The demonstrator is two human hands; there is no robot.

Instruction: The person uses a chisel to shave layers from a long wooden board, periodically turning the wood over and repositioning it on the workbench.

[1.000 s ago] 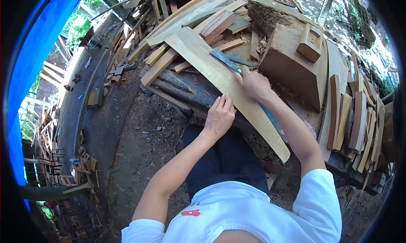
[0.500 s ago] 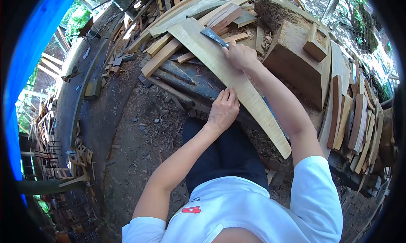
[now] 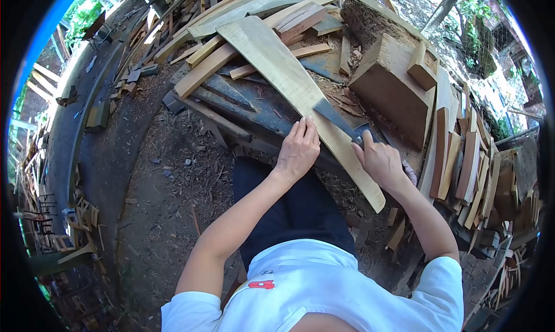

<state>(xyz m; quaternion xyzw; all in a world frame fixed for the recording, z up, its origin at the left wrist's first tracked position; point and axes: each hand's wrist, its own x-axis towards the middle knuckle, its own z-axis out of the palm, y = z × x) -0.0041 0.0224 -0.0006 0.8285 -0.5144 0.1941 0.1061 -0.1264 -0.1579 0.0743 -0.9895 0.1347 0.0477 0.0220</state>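
Observation:
A long, pale wooden board [image 3: 277,60], wide at the far end and tapering toward me, lies slantwise over the dark bench [image 3: 254,109]. My left hand [image 3: 299,147] holds the board's near edge about halfway along, fingers together on top and thumb hidden. Over the narrow part, my right hand [image 3: 378,161] is closed round the handle of a scraper [image 3: 335,119]. The scraper's flat, dark blade lies across the board and points up and left, close to my left fingertips. Most of its handle is hidden in my fist.
Wood offcuts [image 3: 205,72] lie under and beside the board's far end. A big wooden block [image 3: 390,89] stands to the right, with a small hollowed block [image 3: 423,66] on it. Stacked curved pieces [image 3: 462,158] line the right side. Chips litter the ground [image 3: 167,181].
My right hand has moved down and right along the board with the scraper, from the wide part to the narrow part. My left hand stays at the near edge. The view has shifted slightly.

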